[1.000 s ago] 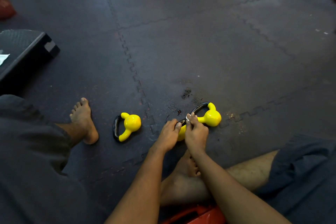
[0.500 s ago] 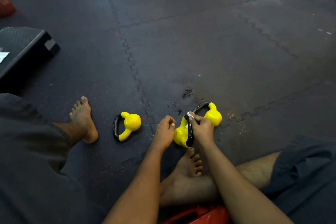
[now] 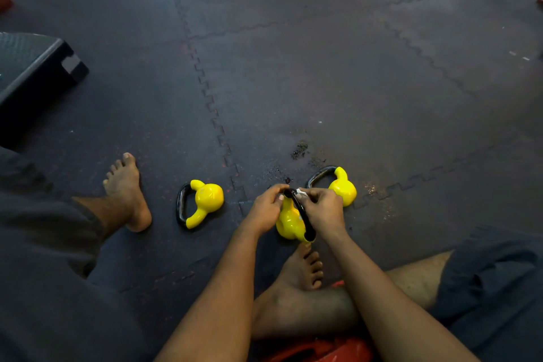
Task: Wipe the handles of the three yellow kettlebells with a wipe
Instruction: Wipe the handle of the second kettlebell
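black step platform [image 3: 32, 67] left | black handle [image 3: 303, 214] of yellow kettlebell [image 3: 289, 223] lies near–far | left grip [image 3: 266, 209] clasps it; right grip [image 3: 321, 209] seemingly pinches white wipe [image 3: 301, 193]

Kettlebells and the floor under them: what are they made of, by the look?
Kettlebells: glossy yellow coating, likely vinyl or paint over metal, judging by the sharp highlights. Their handles: shiny black, possibly lacquered metal. Floor: matte dark rubber or foam tiles with interlocking jigsaw seams.
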The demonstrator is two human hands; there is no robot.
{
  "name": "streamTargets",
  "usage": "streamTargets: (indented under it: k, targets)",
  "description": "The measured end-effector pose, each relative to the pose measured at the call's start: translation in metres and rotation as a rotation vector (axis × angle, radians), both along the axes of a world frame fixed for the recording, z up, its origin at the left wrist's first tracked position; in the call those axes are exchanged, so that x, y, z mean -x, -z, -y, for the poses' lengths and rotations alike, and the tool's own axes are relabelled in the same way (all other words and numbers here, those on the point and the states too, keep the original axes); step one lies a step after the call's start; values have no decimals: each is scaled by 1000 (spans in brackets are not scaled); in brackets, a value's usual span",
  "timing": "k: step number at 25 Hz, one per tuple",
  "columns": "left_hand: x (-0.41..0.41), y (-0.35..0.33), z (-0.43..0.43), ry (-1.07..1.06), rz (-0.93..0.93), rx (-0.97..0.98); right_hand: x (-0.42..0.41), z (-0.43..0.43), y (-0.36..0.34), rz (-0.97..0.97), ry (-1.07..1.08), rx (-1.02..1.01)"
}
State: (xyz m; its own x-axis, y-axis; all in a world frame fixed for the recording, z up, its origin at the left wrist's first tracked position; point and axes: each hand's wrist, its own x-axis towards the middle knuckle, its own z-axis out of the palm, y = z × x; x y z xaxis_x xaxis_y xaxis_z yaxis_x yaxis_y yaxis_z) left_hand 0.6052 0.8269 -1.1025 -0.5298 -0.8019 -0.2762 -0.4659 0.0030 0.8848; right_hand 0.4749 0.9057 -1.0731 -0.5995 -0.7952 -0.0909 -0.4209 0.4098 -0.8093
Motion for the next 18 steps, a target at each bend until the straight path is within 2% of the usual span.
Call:
streamTargets:
  k: [3,6,8,12,18]
  targets:
    - [3,-1,-1,-12,9,90,5,0,6,148,-27,-57]
    - [-3,0,-1,-62,23,149,8,3,-5,534,-137,-127]
    - [-6,-1,-2,-72,13,151,13,5,-14,699,-218,-197]
    - [-14,-3,0,-76,-15,68,22,9,-18,704,-375,-342]
    - [-24,-7,3,-72,16,-4,19,11,-10,654,-383,-297]
